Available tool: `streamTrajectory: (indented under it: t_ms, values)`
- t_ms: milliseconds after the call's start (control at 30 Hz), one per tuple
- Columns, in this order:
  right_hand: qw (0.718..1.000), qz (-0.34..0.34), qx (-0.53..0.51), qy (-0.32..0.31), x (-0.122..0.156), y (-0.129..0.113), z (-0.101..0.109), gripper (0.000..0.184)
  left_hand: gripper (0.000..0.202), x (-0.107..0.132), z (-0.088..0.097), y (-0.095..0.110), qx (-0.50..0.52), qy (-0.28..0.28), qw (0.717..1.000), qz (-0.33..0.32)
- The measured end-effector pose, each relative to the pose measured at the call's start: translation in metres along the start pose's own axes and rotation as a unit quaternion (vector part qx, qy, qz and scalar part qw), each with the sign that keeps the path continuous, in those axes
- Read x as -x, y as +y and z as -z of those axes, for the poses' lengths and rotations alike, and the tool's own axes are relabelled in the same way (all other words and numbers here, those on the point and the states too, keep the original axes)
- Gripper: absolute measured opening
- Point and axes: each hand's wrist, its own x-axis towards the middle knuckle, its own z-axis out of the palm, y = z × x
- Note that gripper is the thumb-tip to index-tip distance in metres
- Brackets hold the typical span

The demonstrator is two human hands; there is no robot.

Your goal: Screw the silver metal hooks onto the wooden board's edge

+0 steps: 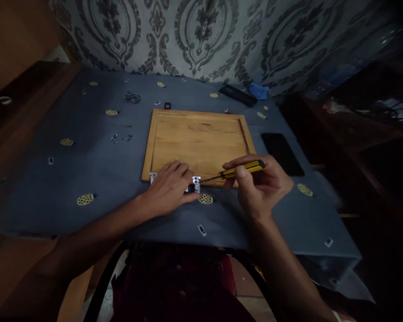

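A yellow-and-black screwdriver (243, 169) is gripped between the thumb and fingers of my right hand (263, 185). Its thin shaft points left, with the tip at or very close to a silver metal hinge (196, 180) on the near edge of a framed wooden panel (201, 138). My left hand (169, 185) lies across that edge, fingers bent together over the wood and thumb below, holding the hinge against the panel. Another silver piece (152, 175) shows at the hand's left side. My left hand hides what lies between the two metal pieces.
Several small screws (127, 137) lie left of the panel on the blue pineapple-print tablecloth (97, 165). Grey metal pieces (132, 97) sit farther back. A black phone (282, 153) is to the right. A dark case (238, 95) and blue cloth (259, 91) lie near the patterned wall.
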Motion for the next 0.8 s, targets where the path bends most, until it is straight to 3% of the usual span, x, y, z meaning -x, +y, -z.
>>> streamTrajectory:
  t_ms: [133, 400, 567, 633, 700, 800]
  values:
    - [0.997, -0.035, -0.025, 0.063, -0.004, 0.004, 0.001, 0.027, 0.037, 0.001, -0.002, -0.001, -0.003, 0.005, 1.000, -0.003]
    - [0.995, -0.072, -0.049, 0.044, -0.015, 0.008, 0.004, 0.036, 0.045, 0.002, 0.000, -0.001, -0.001, 0.003, 1.000, 0.009]
    - [0.991, -0.097, -0.075, 0.046, -0.019, 0.011, 0.005, 0.043, 0.028, 0.015, 0.012, 0.003, 0.058, 0.046, 0.997, 0.018]
    - [0.990, -0.106, -0.084, 0.044, -0.021, 0.016, 0.005, 0.046, 0.020, 0.025, 0.026, 0.014, 0.102, 0.075, 0.992, 0.015]
    - [0.987, -0.120, -0.097, 0.042, -0.023, 0.022, 0.005, 0.048, 0.016, 0.041, 0.045, 0.034, 0.186, 0.080, 0.979, -0.034]
    - [0.980, -0.150, -0.122, 0.037, -0.024, 0.035, 0.004, 0.053, 0.022, 0.082, 0.066, 0.075, 0.245, 0.024, 0.961, -0.128]
